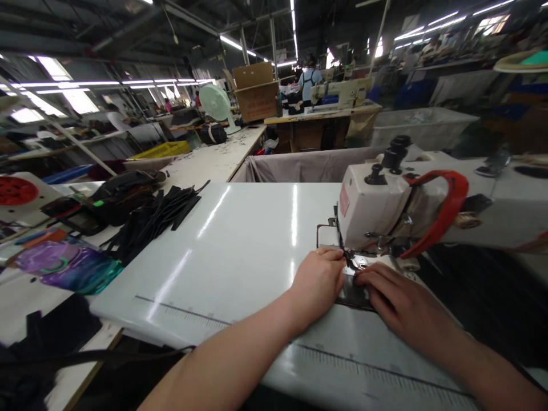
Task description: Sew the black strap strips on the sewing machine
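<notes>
A sewing machine (371, 210) with a white head stands at the right of the white work table (244, 245). Under its needle area lies a small dark piece of fabric (356, 295), partly covered by my fingers. My left hand (319, 281) is at the left of the presser foot, its fingers bent together and pressing on the fabric's edge. Right of it, my right hand (394, 294) has curled fingers gripping the near right side of the same piece. The fingertips of both hands are close to the needle, and the needle itself is hard to make out.
A printed ruler scale (368, 365) runs along the table's near edge. Black strips (156, 220) lie in a heap at the left, above a shiny purple and teal pouch (71, 265). A red curved guard (456, 200) juts from the machine. Behind are a fan (215, 104) and a cardboard box (256, 94).
</notes>
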A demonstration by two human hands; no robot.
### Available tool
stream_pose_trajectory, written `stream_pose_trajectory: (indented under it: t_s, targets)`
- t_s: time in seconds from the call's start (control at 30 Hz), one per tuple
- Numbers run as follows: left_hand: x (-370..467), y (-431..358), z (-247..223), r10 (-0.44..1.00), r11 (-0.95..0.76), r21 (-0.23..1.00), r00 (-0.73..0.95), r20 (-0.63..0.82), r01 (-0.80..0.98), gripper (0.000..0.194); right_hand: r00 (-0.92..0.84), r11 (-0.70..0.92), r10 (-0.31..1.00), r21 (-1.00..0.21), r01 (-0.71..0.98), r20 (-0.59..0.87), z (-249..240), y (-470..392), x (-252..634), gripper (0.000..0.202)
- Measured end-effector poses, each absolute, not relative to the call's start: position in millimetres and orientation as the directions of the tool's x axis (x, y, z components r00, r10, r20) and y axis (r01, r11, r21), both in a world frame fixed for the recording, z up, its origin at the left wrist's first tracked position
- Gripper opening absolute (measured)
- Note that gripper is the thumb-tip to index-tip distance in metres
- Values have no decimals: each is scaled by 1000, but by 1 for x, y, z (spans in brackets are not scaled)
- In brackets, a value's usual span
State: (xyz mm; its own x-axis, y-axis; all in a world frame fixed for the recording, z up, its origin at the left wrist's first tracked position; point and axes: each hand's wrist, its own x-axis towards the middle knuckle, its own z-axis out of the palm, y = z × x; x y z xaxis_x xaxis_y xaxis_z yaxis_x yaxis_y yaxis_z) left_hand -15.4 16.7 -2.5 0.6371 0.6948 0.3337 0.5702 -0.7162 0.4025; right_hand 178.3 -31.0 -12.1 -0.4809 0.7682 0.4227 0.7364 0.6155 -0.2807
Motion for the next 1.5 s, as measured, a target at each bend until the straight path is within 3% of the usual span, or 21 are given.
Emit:
stream_pose_trajectory:
  t_s: [0.4,0.53,0.87,1.1,1.23,1.37,1.43,1.5]
  targets:
    - [-23,31,-5,754,-642,523,586,297,561,26,-493,614,769,-257,746,408,-14,-30,175,17]
    - [-21,38,-4,777,-625,491,542,319,607,25,-496,609,778,-269,746,386,-14,-30,177,17]
    - [-15,35,1,714,-694,337,665,219,636,25,-491,598,792,-299,744,363,-9,-32,175,18]
    - [-14,35,-1,689,-724,290,683,243,626,26,-480,563,823,-320,762,305,-8,-34,175,21]
    - [-16,35,-9,700,-710,376,652,291,595,28,-491,568,821,-321,758,293,-9,-34,176,22]
    - [-16,45,-19,813,-582,544,427,395,604,31,-493,564,824,-331,756,279,-11,-35,176,22]
    - [-16,55,-21,796,-605,511,450,405,611,29,-497,565,824,-328,757,274,-11,-36,176,21]
    - [-15,66,-19,728,-685,406,588,353,605,22,-501,568,822,-321,758,272,-11,-36,176,22]
